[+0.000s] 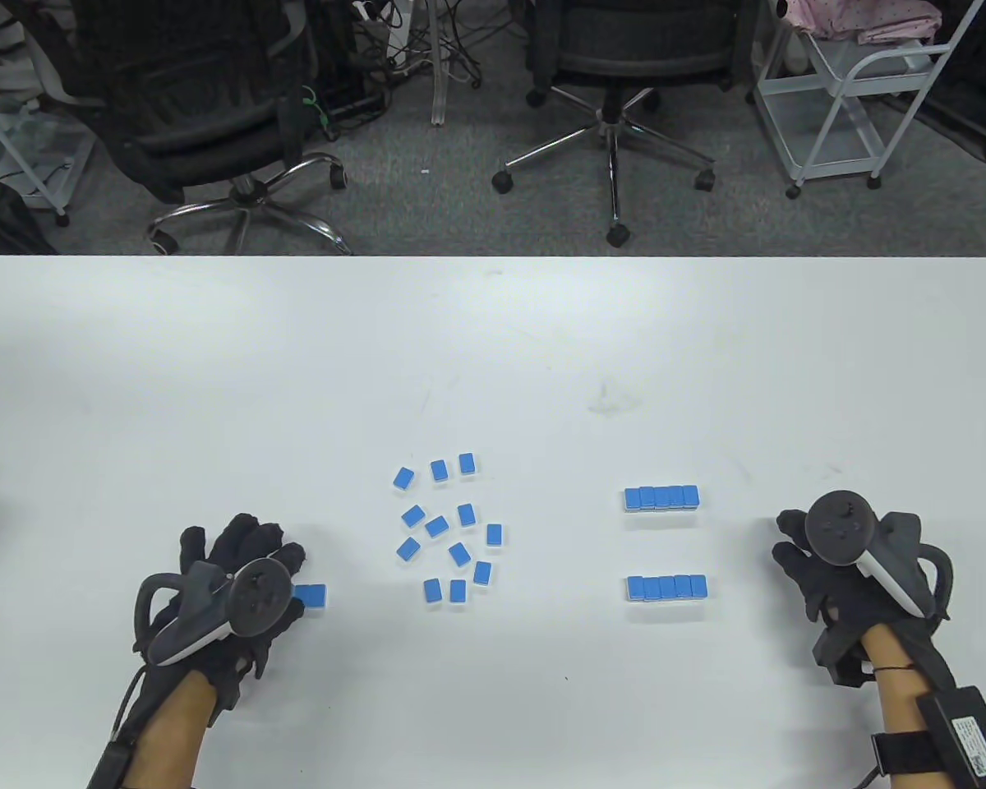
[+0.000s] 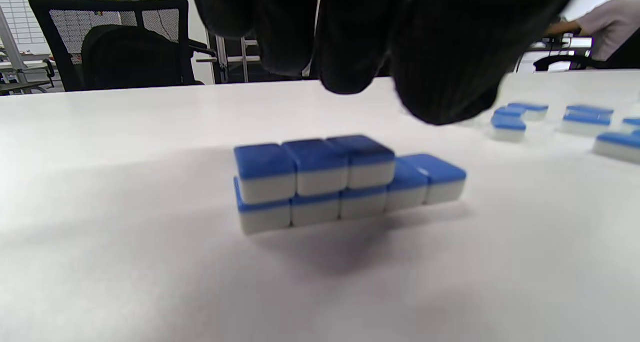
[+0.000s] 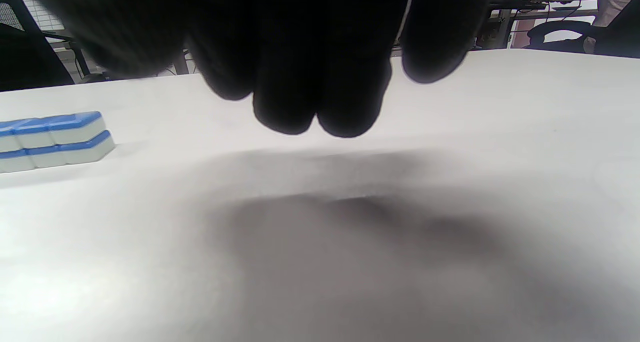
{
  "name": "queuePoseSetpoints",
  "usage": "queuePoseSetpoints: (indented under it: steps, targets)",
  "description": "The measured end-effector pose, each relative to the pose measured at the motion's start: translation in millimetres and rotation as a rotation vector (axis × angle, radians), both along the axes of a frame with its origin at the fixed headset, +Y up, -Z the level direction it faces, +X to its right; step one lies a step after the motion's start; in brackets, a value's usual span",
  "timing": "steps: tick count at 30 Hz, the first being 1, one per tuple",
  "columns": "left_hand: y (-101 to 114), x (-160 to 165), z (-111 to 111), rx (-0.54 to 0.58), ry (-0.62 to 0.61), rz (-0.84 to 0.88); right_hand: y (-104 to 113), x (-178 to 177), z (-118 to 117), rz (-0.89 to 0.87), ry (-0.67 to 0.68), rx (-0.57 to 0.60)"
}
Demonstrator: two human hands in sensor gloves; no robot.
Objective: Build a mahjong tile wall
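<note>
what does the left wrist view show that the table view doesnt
Only the left wrist view shows the wall under the left hand as two layers: three tiles on top, five below. Only the table view shows the two finished rows and the right hand. Both show the loose tiles and the white table.

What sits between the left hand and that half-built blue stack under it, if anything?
Nothing visible. In the left wrist view the left hand's fingers hang above the stack with only air between. The loose tiles lie off to its right, and the right hand rests far away.
</note>
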State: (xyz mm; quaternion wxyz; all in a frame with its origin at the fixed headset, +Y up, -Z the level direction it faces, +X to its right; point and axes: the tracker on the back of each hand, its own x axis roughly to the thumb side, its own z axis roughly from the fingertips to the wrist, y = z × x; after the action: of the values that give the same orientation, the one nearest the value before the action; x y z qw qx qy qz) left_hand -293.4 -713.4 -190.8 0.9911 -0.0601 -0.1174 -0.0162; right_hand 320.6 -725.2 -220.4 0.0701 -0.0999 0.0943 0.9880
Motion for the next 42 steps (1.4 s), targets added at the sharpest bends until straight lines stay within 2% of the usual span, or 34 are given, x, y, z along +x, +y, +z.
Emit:
queuePoseSetpoints:
  steps: [5,8,15,18,22,30,42]
  targets:
    - [9,-3,0,0.042,0.007,0.054,0,0,0,0.004,0.007,0.008]
    - [14,13,-3,0.036,-0.016,0.048,1,1,0,-0.001,0.005,0.011]
    - [18,89,-26,0.035,-0.173,-0.204,1,2,1,-0.003,-0.002,0.012]
    - [10,118,-39,-0.021,-0.206,-0.322,1,3,1,0.000,0.000,0.014]
    - [-3,142,-48,-0.029,-0.249,-0.409,1,3,0,-0.002,0.003,0.010]
    - [-25,147,-51,0.022,-0.300,-0.445,3,2,1,-0.001,0.009,0.015]
    - [-22,140,-48,-0.036,-0.296,-0.384,1,1,0,0.003,0.012,0.005]
